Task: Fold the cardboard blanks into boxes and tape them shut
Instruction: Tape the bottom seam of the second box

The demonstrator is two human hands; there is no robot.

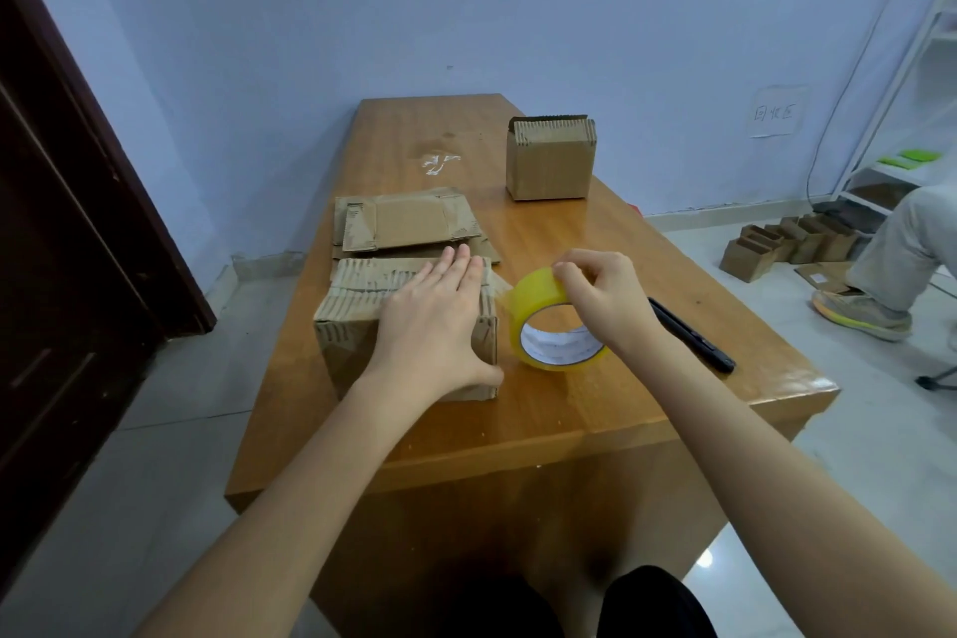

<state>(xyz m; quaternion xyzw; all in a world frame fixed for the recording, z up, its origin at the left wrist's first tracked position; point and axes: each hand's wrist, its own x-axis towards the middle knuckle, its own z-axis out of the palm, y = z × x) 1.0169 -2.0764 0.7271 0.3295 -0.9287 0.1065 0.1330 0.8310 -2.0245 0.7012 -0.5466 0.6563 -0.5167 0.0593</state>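
- Under the straight fingers of the left hand [435,321] sits the folded box [404,326], near the front left of the wooden table [595,409]; the fingers lie flat and close together on the closed top flaps, and the thumb reaches down the box's right front corner.
- Just to the right of those fingers, a short strip of clear tape runs from the box's upper right edge to the tape roll [551,324].
- The right hand [603,298] grips the yellow roll from above: thumb and forefinger pinch its upper rim, the other fingers curl over its far side. The roll stands tilted on the table, just beside the box, its white core facing the camera.
- Just beyond the left fingertips lies a stack of flat cardboard blanks [406,223], touching or nearly touching the box's far edge.
- Well beyond both hands, near the table's right rear edge, stands a second box [551,158], upright, with its top flaps folded.
- To the right of the right wrist a black pen-like tool [691,334] lies on the table; what it is exactly cannot be told.
- On the floor far to the right stand several small cardboard boxes [792,244], next to a seated person's leg and shoe [862,313].
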